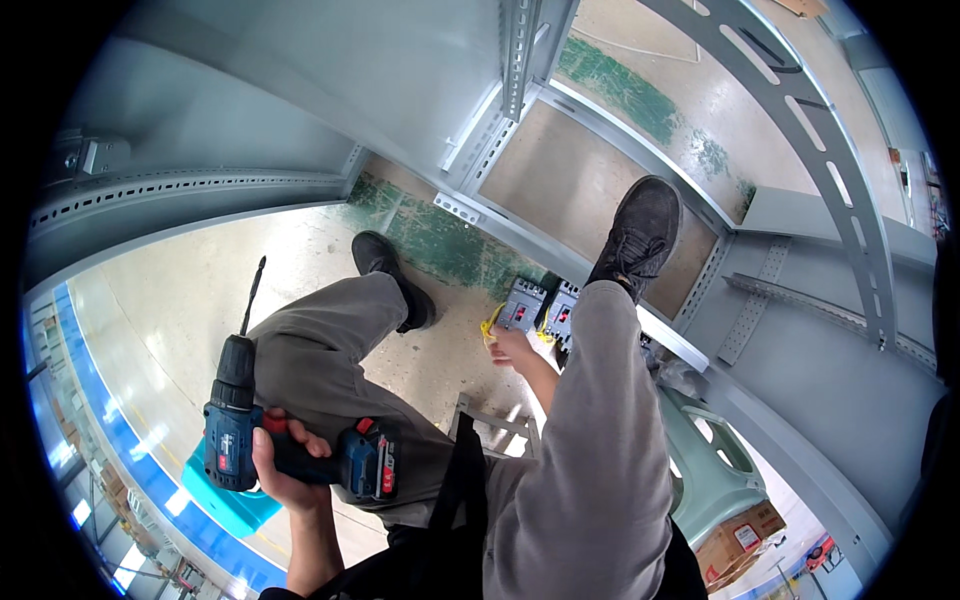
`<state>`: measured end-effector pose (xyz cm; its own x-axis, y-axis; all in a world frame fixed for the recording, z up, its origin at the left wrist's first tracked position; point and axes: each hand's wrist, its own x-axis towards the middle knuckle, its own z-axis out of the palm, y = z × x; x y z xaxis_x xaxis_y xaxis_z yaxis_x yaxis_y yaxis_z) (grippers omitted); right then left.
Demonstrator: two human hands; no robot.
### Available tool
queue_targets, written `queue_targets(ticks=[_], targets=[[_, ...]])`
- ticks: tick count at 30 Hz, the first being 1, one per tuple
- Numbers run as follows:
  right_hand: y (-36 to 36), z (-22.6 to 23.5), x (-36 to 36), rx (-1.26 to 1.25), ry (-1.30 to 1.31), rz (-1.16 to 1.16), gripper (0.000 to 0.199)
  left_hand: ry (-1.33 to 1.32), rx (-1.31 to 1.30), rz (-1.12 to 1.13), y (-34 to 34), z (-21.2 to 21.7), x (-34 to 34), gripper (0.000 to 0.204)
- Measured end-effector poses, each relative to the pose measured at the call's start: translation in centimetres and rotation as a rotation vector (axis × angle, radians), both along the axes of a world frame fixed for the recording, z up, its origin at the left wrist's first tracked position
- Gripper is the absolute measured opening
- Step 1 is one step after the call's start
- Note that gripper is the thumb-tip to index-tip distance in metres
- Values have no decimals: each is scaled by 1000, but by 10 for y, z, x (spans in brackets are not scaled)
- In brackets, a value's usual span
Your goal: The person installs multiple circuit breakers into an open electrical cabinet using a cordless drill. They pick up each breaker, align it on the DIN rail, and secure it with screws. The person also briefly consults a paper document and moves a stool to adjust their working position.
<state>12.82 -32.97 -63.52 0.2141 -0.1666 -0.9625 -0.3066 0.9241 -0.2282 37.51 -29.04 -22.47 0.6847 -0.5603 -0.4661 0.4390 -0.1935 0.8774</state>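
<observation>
At 8 o'clock, the drill [231,440] is clasped by the closed left hand [283,478]; its long axis and bit [253,297] are aimed toward 12. The right hand [513,350] is half-curled at a switch block's [519,308] 6 o'clock edge; whether anything is gripped cannot be told.

Blue drill [230,445] (long dark bit [253,295] and all) in left hand [282,480], right hand [513,349] by circuit breakers [521,305].
</observation>
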Motion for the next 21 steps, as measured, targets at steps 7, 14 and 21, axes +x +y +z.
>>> queue_targets(ticks=[7,14,21], targets=[[13,-22,-33,314,-73,-978,84,-10,2,-32,0,2,-2,39],[16,-62,-1,158,-64,-1239,34,9,3,-38,-1,1,-8,41],[15,-60,-20,265,67,-1169,30,-9,-13,-11,1,-2,-15,40]])
